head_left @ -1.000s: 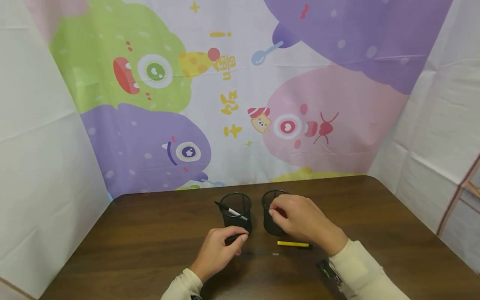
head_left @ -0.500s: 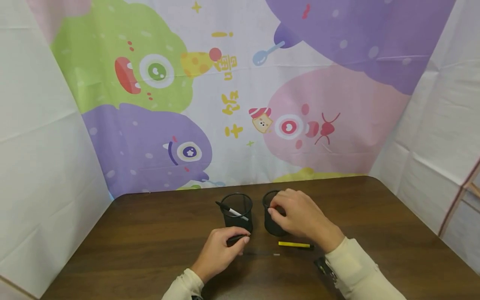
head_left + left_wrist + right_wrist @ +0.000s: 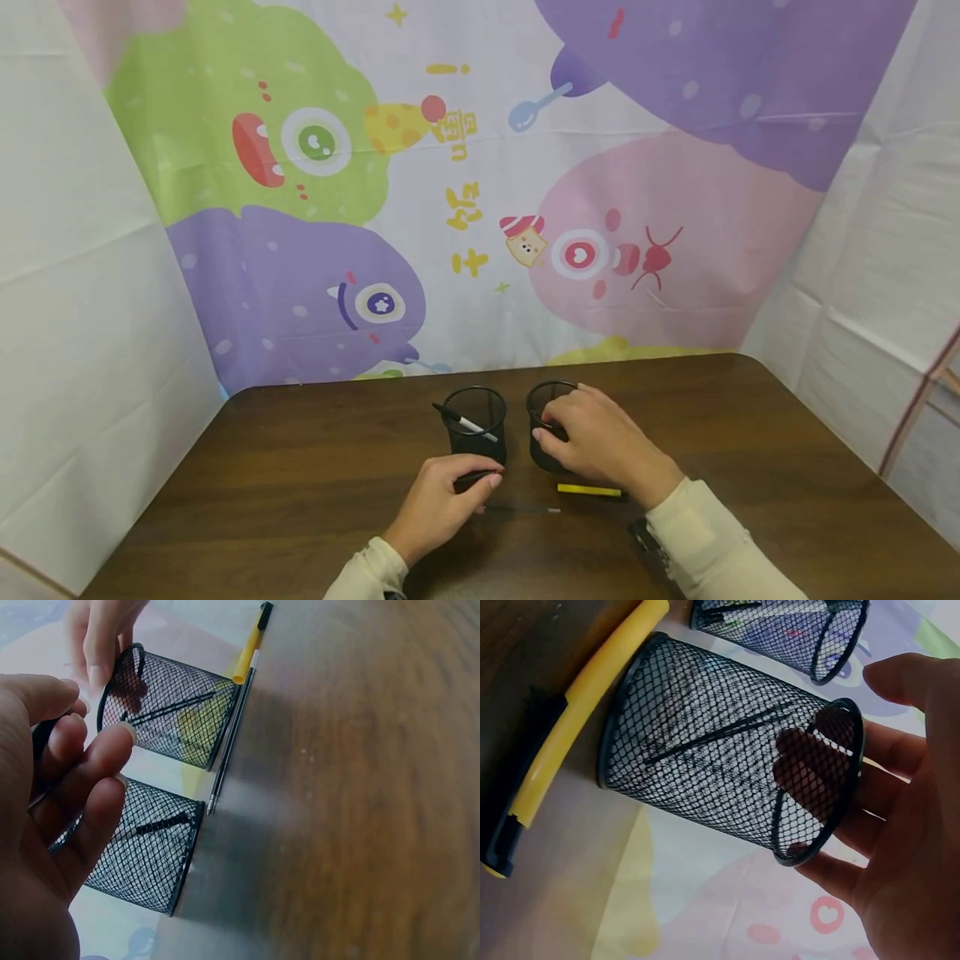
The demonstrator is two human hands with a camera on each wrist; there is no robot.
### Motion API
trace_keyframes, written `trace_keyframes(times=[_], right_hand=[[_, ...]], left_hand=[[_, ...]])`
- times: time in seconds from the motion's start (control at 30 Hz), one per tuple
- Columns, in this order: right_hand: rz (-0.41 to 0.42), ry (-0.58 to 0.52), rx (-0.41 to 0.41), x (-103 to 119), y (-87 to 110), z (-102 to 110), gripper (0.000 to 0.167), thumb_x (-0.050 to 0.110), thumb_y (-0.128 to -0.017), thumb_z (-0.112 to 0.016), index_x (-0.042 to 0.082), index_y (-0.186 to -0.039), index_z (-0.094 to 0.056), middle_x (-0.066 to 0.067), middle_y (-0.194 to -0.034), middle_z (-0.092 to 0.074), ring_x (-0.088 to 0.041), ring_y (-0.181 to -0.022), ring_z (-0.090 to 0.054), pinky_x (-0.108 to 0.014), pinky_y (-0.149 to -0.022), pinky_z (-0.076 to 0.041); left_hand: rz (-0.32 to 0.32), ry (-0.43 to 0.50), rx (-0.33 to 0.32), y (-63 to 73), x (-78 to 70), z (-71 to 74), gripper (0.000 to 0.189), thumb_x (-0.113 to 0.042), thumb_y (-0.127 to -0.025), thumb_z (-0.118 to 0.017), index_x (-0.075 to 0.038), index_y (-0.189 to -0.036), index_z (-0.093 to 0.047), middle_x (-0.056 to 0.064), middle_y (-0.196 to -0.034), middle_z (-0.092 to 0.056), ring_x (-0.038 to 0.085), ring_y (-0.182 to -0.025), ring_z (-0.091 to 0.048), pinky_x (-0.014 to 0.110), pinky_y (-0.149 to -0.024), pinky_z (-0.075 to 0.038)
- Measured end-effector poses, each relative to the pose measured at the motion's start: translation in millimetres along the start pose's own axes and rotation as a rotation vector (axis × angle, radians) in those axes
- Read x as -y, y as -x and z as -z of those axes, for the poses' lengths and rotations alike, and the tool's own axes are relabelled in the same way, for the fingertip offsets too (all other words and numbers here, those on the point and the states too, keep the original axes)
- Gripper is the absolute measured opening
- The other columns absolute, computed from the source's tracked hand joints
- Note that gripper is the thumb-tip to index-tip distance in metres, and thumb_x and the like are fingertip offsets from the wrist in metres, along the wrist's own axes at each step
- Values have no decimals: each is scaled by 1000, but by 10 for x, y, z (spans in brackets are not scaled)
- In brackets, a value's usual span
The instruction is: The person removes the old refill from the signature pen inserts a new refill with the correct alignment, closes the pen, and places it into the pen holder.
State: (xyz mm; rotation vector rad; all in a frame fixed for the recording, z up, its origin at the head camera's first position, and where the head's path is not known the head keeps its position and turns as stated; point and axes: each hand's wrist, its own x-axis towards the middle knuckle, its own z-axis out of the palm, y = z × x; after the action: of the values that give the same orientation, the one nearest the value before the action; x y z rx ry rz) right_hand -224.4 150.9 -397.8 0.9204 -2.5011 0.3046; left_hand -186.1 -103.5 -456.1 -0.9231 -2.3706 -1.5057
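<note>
The left hand curls round a black item, perhaps a pen, mostly hidden by the fingers. It is held in front of the left cup, where a marker leans with its black end over the rim. The right hand is loose, its fingers inside the mouth of the right cup, thumb outside; a dark pen slants within. On the worktop, before the cups, lie a thin refill and a yellow pen.
</note>
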Motion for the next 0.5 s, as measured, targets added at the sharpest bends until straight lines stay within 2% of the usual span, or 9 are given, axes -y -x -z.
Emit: trace_keyframes(times=[0.07,0.17,0.5], right_hand=[[-2,9,21,-3,9,-20,23,35,-93,-69,13,-91,-74,3,-89,-71,-19,-89,-67,-54,-108,-40],[-7,11,54,-4,18,-44,28,36,-93,-68,9,-96,-75,-1,-94,-73,-22,-94,-68,-56,-110,-37],[-23,3,117,-18,14,-93,36,36,-94,-68,3,-104,-74,-8,-104,-74,-25,-102,-69,-57,-116,-25]], left_hand=[[2,1,0,2,-7,2,13,-26,-98,-68,-21,-109,-74,5,-100,-74,8,-58,-67,27,-58,-57],[1,2,0,5,-14,3,12,-24,-98,-68,-21,-109,-74,2,-100,-74,9,-58,-67,28,-58,-57],[-26,4,-3,1,10,-4,14,-17,-97,-69,-22,-109,-73,-5,-90,-69,6,-59,-64,28,-57,-56]])
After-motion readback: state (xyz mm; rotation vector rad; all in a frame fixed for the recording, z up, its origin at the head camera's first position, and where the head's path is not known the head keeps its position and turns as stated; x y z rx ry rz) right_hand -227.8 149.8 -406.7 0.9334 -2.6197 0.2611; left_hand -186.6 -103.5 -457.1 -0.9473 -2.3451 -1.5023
